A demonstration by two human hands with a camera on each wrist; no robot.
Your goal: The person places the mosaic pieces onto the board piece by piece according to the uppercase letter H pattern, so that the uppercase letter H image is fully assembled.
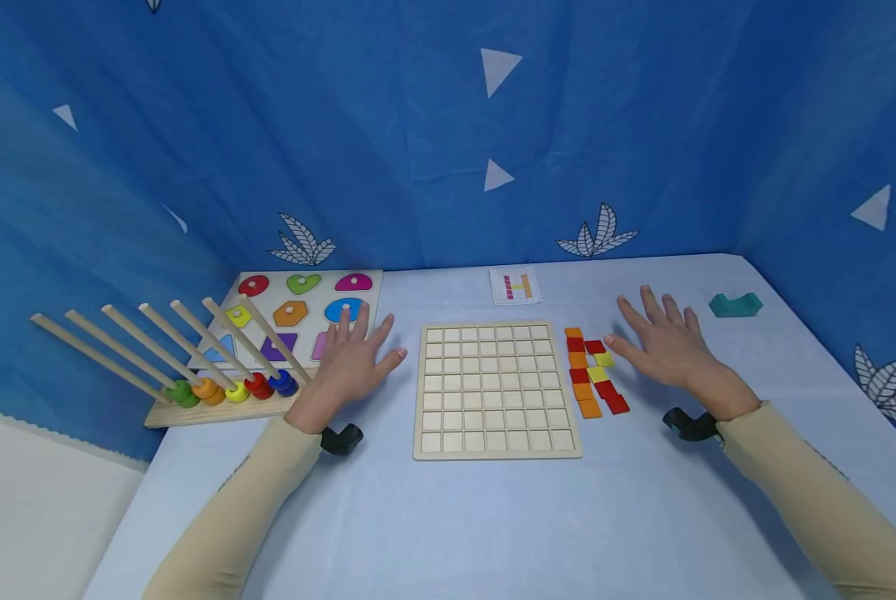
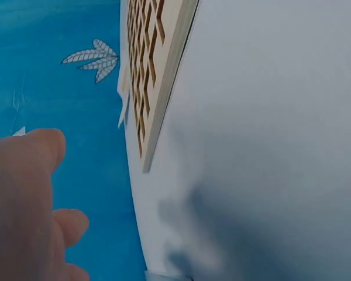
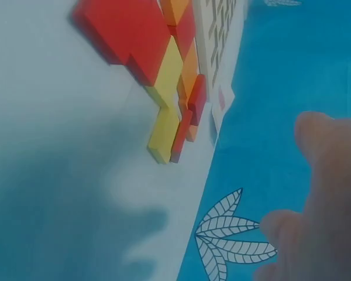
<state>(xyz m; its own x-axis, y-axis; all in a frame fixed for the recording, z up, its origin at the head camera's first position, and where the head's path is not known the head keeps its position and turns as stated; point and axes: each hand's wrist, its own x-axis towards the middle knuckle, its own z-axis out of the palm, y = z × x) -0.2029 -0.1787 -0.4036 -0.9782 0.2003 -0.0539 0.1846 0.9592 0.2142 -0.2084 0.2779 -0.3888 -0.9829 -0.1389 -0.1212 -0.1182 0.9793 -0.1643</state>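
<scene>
A wooden grid board (image 1: 498, 392) with square recesses lies in the middle of the table. Along its right side is a loose cluster of square tiles (image 1: 578, 375) in red, orange and yellow; the right wrist view shows these tiles (image 3: 165, 134) close up. My left hand (image 1: 352, 358), fingers spread, hovers left of the board and holds nothing. To the right of the tiles, my right hand (image 1: 671, 346) is likewise spread and bare, its thumb nearest the yellow tiles. Both hands cast shadows on the table in the wrist views.
A pattern card (image 1: 516, 286) lies behind the board. At the left stand a peg stacker (image 1: 222, 408) with coloured rings and a shape puzzle board (image 1: 312, 292). A teal holder (image 1: 736, 305) sits at the back right. A blue curtain (image 1: 432, 125) hangs behind the table.
</scene>
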